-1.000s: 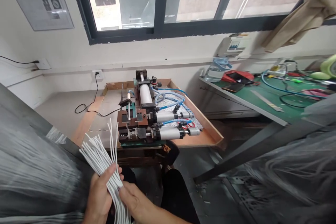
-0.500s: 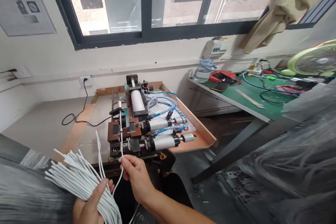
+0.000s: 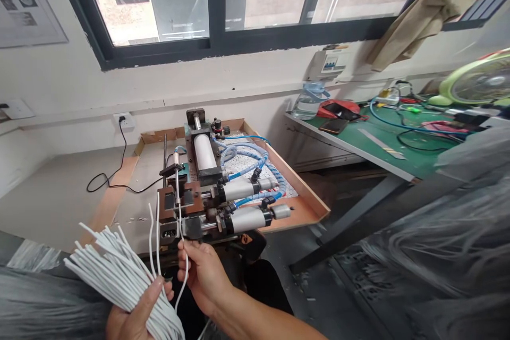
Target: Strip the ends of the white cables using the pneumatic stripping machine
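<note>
My left hand [image 3: 135, 313] grips a thick bundle of white wires [image 3: 113, 271] at the lower left, their cut ends fanning up and left. My right hand [image 3: 203, 271] pinches a single white wire [image 3: 180, 223] pulled out of the bundle. That wire's tip points up at the front jaws of a small pneumatic machine [image 3: 207, 191]. The machine has brown blocks, silver cylinders and blue hoses, and it sits on a wooden tray [image 3: 306, 196] just beyond my hands.
A black power cord [image 3: 115, 183] runs from a wall socket across the grey bench. A green-topped table [image 3: 378, 143] at the right holds a water jug, phones, cables and a green fan [image 3: 476, 82]. Clear plastic bags of wire fill the far right and lower left.
My right hand drew one wire out of the bundle and lifted it to the machine's front. The bundle in my left hand dropped lower and left as my view swung right.
</note>
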A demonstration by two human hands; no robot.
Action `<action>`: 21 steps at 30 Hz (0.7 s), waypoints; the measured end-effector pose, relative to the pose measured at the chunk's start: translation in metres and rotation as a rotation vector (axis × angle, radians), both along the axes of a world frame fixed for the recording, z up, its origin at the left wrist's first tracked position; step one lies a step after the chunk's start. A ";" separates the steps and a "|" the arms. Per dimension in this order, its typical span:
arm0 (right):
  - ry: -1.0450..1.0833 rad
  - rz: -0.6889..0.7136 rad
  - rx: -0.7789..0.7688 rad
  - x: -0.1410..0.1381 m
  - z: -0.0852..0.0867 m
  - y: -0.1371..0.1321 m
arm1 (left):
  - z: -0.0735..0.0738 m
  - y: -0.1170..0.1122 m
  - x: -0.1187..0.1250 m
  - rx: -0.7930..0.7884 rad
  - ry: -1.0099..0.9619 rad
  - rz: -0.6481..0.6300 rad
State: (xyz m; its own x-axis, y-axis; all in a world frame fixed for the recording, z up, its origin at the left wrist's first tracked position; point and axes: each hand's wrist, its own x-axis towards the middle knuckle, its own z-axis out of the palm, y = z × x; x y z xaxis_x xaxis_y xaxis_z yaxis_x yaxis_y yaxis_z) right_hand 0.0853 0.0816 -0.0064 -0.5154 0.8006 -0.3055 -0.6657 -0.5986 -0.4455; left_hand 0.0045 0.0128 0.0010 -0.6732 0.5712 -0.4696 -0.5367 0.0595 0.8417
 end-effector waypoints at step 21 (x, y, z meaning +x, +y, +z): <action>-0.305 -0.028 0.256 0.018 0.000 -0.020 | -0.005 -0.012 0.001 -0.011 -0.040 -0.054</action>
State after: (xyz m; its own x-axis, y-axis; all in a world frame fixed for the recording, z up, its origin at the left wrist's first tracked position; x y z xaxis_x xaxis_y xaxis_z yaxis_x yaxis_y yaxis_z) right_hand 0.1037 0.0616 -0.0065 -0.4085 0.8834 -0.2295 -0.4943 -0.4255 -0.7580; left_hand 0.0052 0.0013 -0.0040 -0.6219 0.6010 -0.5021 -0.5656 0.0988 0.8188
